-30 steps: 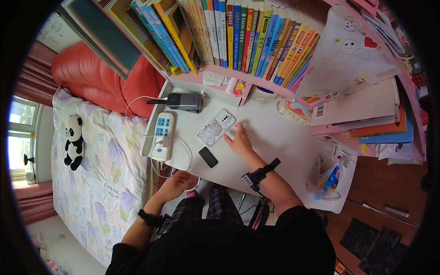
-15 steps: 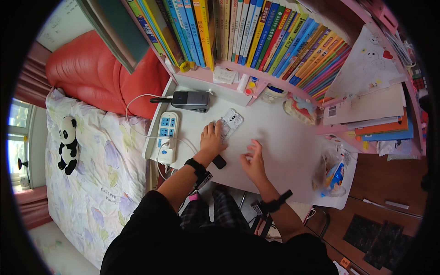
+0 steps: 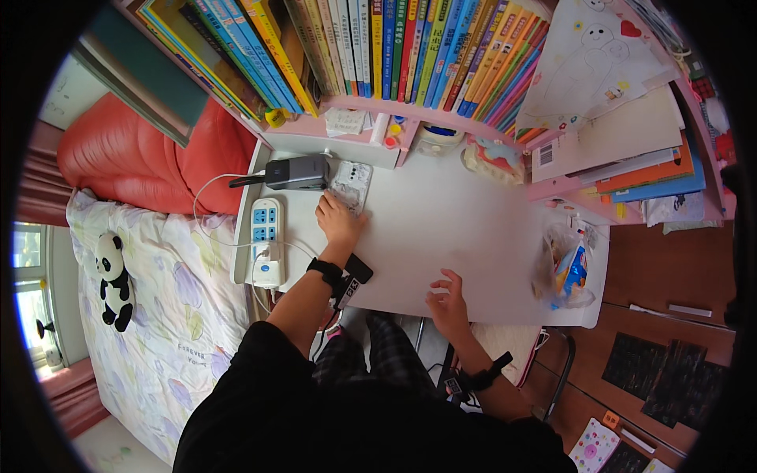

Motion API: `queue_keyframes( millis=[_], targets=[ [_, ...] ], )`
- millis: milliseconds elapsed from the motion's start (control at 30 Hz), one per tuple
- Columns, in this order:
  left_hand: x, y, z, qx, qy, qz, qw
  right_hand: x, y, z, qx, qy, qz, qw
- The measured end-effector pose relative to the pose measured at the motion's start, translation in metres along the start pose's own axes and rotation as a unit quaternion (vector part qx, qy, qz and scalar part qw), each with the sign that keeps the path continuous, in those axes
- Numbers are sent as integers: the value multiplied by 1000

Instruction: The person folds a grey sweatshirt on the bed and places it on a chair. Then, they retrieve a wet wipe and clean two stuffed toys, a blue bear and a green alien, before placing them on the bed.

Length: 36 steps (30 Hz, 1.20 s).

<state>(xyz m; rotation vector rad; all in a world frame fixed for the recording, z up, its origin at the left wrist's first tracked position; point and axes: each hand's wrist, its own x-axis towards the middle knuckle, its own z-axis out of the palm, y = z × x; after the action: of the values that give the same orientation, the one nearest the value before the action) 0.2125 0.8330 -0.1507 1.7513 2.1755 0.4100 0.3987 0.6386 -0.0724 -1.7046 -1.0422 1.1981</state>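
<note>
Flat on the white desk (image 3: pixel 418 236) lies a phone (image 3: pixel 352 175) with a grey-and-white patterned back and dark camera circles. My left hand (image 3: pixel 339 223) has its fingers at the phone's near end, holding it at the edge; part of that end is covered by the fingers. A dark grey power bank (image 3: pixel 297 172) sits close against the phone's left side, a cable running from it. My right hand (image 3: pixel 449 306) hovers over the desk's near part, fingers apart and slightly bent, with nothing in them.
A white power strip (image 3: pixel 268 240) with blue sockets and plugged-in cables stands at the desk's left edge. Books (image 3: pixel 394 55) fill the pink shelf behind. A clear plastic bag (image 3: pixel 564 264) rests at the right. Left of the desk is a bed with a toy panda (image 3: pixel 116 282).
My left hand has moved the phone away from me and left, up beside the power bank. My right hand has drawn back toward the desk's near edge. The view has shifted somewhat.
</note>
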Motion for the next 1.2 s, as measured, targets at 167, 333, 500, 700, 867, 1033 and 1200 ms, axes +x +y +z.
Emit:
queue_keyframes(
  millis=[167, 333, 500, 700, 867, 1033, 1200],
  targets=[
    [-2, 0, -4, -29, 18, 33, 999, 2, -5, -5, -15, -10, -15, 1000],
    [-46, -18, -41, -4, -26, 129, 991, -2, -1, -18, -40, -4, 6, 999],
    [-89, -24, -45, -53, -132, 32, 989, -2, 4, -19, -18, -20, 17, 999],
    [-86, -17, -30, -23, -96, 41, 994, 5, 0, -15, 1, -28, -4, 1000],
    [-69, -25, -36, -11, -102, -9, 995, 7, -7, -23, 34, -17, -17, 999],
    [-51, -44, -49, -33, -62, -24, 997, 3, -6, -32, 41, -10, -16, 999],
    [-11, -57, -55, -41, -9, -34, 999, 0, 0, -37, 47, -25, 4, 999]
  ],
)
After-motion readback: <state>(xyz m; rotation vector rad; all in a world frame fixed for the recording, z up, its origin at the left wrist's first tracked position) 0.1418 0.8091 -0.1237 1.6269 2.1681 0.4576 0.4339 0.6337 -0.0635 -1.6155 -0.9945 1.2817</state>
